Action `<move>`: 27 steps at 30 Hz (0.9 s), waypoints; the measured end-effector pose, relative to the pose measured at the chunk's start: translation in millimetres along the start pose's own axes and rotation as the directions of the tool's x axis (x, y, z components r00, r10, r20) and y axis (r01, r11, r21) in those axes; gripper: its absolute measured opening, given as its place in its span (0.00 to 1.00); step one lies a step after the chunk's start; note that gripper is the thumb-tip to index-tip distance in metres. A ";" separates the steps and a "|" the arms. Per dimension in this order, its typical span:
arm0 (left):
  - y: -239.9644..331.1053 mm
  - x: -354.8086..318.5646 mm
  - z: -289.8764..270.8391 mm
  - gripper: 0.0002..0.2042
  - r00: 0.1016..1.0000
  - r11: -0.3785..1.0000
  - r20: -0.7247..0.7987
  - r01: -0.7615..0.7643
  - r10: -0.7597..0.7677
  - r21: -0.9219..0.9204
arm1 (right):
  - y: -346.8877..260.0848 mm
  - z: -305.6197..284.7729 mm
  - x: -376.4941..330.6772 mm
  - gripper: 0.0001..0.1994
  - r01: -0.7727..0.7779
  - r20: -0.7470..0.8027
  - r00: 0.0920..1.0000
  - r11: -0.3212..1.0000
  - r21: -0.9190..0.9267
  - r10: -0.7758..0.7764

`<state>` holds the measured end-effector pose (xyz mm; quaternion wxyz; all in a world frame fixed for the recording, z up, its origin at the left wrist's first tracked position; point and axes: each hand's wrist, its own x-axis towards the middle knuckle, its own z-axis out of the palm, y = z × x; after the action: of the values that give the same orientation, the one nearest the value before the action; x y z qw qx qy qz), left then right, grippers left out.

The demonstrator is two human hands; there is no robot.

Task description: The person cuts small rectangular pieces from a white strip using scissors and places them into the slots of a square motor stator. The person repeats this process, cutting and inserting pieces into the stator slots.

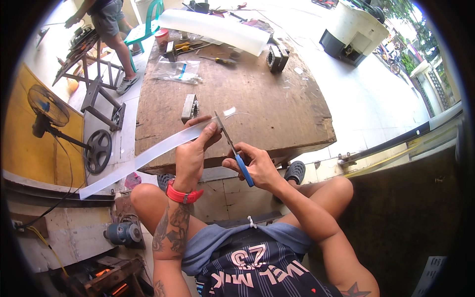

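Note:
My left hand point(202, 136) pinches a long translucent plastic strip point(153, 154) near its right end, and the rest trails down to the left past the table edge. In my right hand point(255, 166) is a pair of scissors point(242, 168) with blue handles. Their blades stand at the strip's end, just beyond my left fingertips; whether they are parted is hard to make out. A small white cut piece point(229, 112) lies on the wooden table point(277, 109) beside the blade tips. Behind my left hand sits a metal block point(189, 107) with a toothed side.
Toward the far side lie a roll of translucent sheet point(217, 30), a clear plastic bag point(175, 71), a screwdriver point(218, 60) and dark metal blocks point(278, 58). A standing fan point(49, 111) is at the left. Another person point(110, 29) stands at the far left near a green chair point(146, 27).

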<state>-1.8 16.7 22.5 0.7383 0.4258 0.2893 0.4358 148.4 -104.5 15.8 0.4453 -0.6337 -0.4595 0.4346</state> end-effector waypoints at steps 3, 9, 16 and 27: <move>9.9 -1.2 -6.2 0.16 1.000 0.991 0.010 -0.030 0.029 0.132 | -5.0 -17.8 1.5 0.26 0.132 -0.109 0.983 0.984 -0.118 -0.145; 59.2 46.9 -43.8 0.22 0.951 0.877 0.028 -0.295 0.308 0.380 | -3.3 -112.8 20.9 0.28 0.009 -0.347 0.886 0.758 -0.652 -0.308; 22.2 94.2 -30.0 0.37 0.976 0.596 -0.016 -0.121 0.219 0.794 | 12.7 -152.6 39.1 0.28 -0.301 -0.437 0.888 0.543 -0.784 -0.140; 20.5 46.5 -35.8 0.43 0.983 0.692 -0.169 0.072 0.074 0.719 | 21.2 -88.7 108.2 0.17 -0.075 -0.353 0.812 0.516 -0.853 -0.464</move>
<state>-17.5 76.8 21.1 0.4814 0.6393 0.5039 0.3251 259.3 -18.1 0.0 0.2453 -0.8032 -0.5349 -0.0931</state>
